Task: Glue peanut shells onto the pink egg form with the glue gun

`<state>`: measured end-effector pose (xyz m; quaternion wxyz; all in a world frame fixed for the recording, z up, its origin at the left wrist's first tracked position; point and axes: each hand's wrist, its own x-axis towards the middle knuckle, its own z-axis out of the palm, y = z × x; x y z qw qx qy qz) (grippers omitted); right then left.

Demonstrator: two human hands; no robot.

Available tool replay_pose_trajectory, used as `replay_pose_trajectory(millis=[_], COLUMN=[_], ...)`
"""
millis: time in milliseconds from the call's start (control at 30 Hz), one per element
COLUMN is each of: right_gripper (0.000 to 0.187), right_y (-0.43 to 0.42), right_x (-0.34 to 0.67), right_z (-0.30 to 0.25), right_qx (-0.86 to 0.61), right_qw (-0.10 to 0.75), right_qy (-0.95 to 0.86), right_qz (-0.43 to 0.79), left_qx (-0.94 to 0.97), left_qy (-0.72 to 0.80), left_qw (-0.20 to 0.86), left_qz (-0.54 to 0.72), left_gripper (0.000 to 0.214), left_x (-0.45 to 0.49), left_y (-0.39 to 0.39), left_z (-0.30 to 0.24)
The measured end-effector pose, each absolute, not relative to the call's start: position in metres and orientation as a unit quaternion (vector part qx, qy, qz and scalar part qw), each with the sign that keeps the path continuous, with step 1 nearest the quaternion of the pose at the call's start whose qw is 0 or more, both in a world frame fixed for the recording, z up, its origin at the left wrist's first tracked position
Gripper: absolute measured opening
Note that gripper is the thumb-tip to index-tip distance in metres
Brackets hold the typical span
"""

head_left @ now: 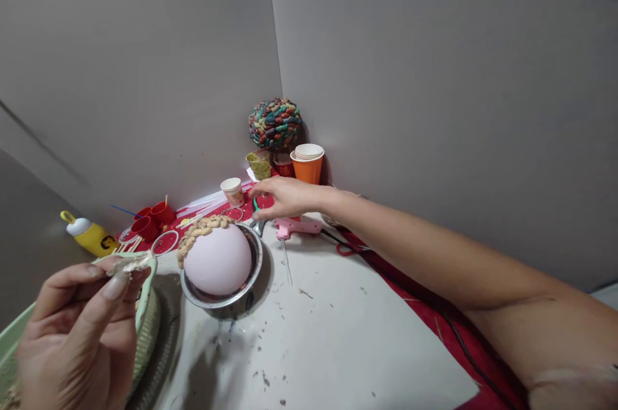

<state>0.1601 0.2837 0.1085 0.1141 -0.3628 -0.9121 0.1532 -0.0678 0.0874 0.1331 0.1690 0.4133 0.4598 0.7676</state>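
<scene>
My left hand (pixel 77 333) is raised at the lower left, its fingers pinched on a small pale peanut shell (pixel 129 264). A pink ball (pixel 218 260) sits in a steel bowl (pixel 251 275), with a strip of peanut shells (pixel 200 231) stuck along its top left. My right hand (pixel 284 197) reaches far across the table, its fingers curved down just behind the bowl and above a pink glue gun (pixel 292 227). Whether it grips anything there is hidden.
A green basket (pixel 145 313) stands under my left hand. Red cups (pixel 152 220), a yellow bottle (pixel 89 235), a small paper cup (pixel 233 191), stacked orange cups (pixel 308 165) and a multicoloured shell ball (pixel 274 123) line the corner walls. A red cloth (pixel 434 313) edges the white sheet (pixel 328 333).
</scene>
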Motion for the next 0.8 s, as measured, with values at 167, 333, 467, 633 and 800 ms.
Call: replay_pose_trajectory(millis=[167,333,467,633,800], right_gripper=[0.102,0.104,0.096,0.094,0.096], right_y=[0.309,0.334,0.335,0.325,0.310], right_x=[0.120,0.087,0.080,0.087,0.094], right_z=[0.098,0.077,0.079,0.084,0.082], right_qx=[-0.152,-0.048,-0.012,-0.041,-0.069], right_qw=[0.136,0.095,0.095,0.094,0.168], right_qy=[-0.898,-0.864,-0.866,-0.895,-0.903], right_qz=[0.390,0.492,0.491,0.435,0.388], left_qx=[0.417,0.419,0.425,0.431,0.441], left_qy=[0.447,0.455,0.455,0.461,0.461], left_qw=[0.156,0.181,0.179,0.171,0.153], left_qz=[0.776,0.765,0.762,0.757,0.755], left_gripper=[0.018,0.018,0.017,0.017,0.017], left_x=[-0.071,-0.079,-0.078,-0.078,-0.084], left_y=[0.089,0.089,0.090,0.091,0.096], left_z=[0.134,0.134,0.132,0.127,0.120])
